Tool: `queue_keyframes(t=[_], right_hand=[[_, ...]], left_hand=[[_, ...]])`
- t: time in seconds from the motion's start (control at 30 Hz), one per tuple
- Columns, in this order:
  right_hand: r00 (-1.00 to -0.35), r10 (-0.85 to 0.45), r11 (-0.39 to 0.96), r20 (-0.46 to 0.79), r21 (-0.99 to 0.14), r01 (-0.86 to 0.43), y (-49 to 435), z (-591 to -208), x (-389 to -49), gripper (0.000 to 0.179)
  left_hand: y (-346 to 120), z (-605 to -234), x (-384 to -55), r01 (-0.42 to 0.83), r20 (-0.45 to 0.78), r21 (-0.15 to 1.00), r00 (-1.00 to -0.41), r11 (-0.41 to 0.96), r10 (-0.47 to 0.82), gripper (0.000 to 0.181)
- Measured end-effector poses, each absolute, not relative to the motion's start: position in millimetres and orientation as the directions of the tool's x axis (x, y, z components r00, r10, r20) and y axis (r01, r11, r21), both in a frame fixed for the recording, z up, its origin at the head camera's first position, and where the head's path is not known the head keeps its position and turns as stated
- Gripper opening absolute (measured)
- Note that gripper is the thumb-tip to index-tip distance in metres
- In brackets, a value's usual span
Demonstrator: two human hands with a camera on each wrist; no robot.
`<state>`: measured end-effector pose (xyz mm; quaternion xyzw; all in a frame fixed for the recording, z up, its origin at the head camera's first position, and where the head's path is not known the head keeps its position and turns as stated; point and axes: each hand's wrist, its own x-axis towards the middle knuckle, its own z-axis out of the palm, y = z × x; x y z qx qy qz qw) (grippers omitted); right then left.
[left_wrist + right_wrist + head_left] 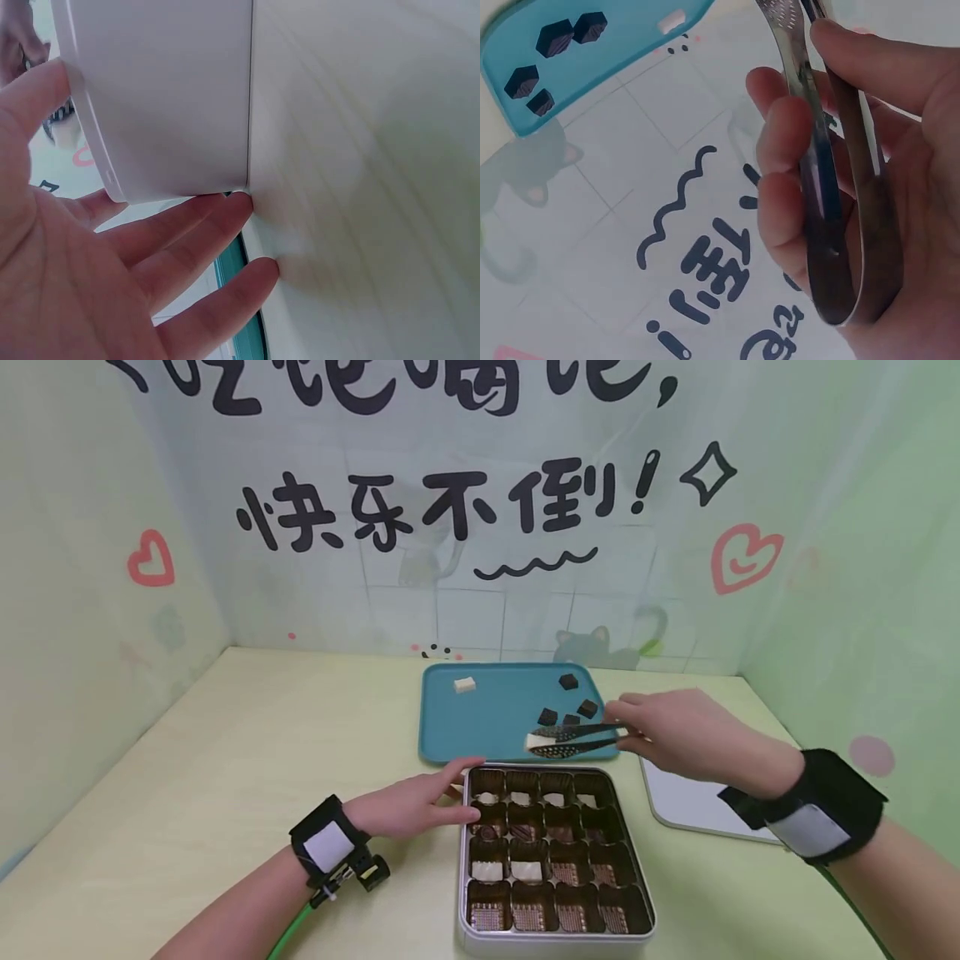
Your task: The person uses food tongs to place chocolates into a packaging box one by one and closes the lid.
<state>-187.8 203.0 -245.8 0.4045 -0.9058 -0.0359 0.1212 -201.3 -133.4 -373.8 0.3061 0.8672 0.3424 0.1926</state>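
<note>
My right hand (682, 731) grips metal tongs (573, 749), whose perforated tips pinch a white chocolate piece (537, 742) above the near edge of the tray. In the right wrist view, curled fingers and thumb hold the tongs (829, 232) from both sides. My left hand (412, 802) touches the far left corner of a metal tin (558, 937), thumb at the rim. The left wrist view shows its fairly straight fingers at the tin's side wall (165, 97). Inside the tin's brown divided insert, white pieces occupy the far row, dark ones the second, and two white pieces (527, 870) the third.
Behind the tin lies a teal tray (476, 731) with one white piece (465, 685) at the far left and several dark pieces (568, 682) toward the right. A flat white board (693, 802) lies right of the tin, partly under my right forearm. Printed curtains enclose the table.
</note>
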Motion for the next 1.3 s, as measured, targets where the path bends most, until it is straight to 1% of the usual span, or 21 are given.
queue_keyframes(t=[0.1,0.27,0.4,0.53,0.67,0.9,1.0,1.17,1.3], right_hand=[[-0.632,-0.745,0.666,0.216,0.166,-0.728,214.0,-250.9,-164.3,0.025],[-0.602,-0.762,0.642,0.237,0.157,-0.751,225.4,-261.6,-136.5,0.031],[-0.598,-0.776,0.626,0.202,0.124,-0.77,227.6,-267.4,-122.7,0.032],[-0.601,-0.784,0.619,0.154,0.136,-0.773,224.6,-270.8,-113.9,0.034],[-0.601,-0.792,0.61,0.108,0.177,-0.772,217.2,-269.8,-109.3,0.035],[-0.607,-0.795,0.582,-0.009,0.275,-0.765,199.3,-264.3,-111.6,0.031],[-0.594,-0.804,0.556,-0.027,0.32,-0.767,191.3,-262.6,-115.2,0.032],[-0.579,-0.811,0.513,-0.085,0.374,-0.773,174.8,-259.6,-119.7,0.025],[-0.561,-0.82,0.473,-0.112,0.418,-0.775,165.1,-262.2,-121.2,0.025]], left_hand=[[-133.8,-373.3,-202.1,0.398,-0.126,0.714,-0.736,0.576,0.665,0.074],[-133.8,-372.0,-201.2,0.394,-0.13,0.719,-0.733,0.572,0.668,0.074],[-134.0,-370.1,-200.5,0.396,-0.127,0.718,-0.734,0.572,0.667,0.074],[-133.6,-369.4,-200.6,0.4,-0.122,0.722,-0.729,0.564,0.673,0.074],[-133.5,-369.8,-200.8,0.397,-0.125,0.724,-0.729,0.565,0.673,0.074],[-133.7,-369.4,-200.6,0.404,-0.118,0.724,-0.726,0.559,0.677,0.075],[-133.7,-368.3,-200.2,0.404,-0.119,0.721,-0.729,0.563,0.674,0.075],[-133.2,-368.2,-199.9,0.4,-0.118,0.725,-0.73,0.561,0.673,0.075],[-133.3,-369.1,-200.1,0.398,-0.12,0.726,-0.73,0.561,0.673,0.076]])
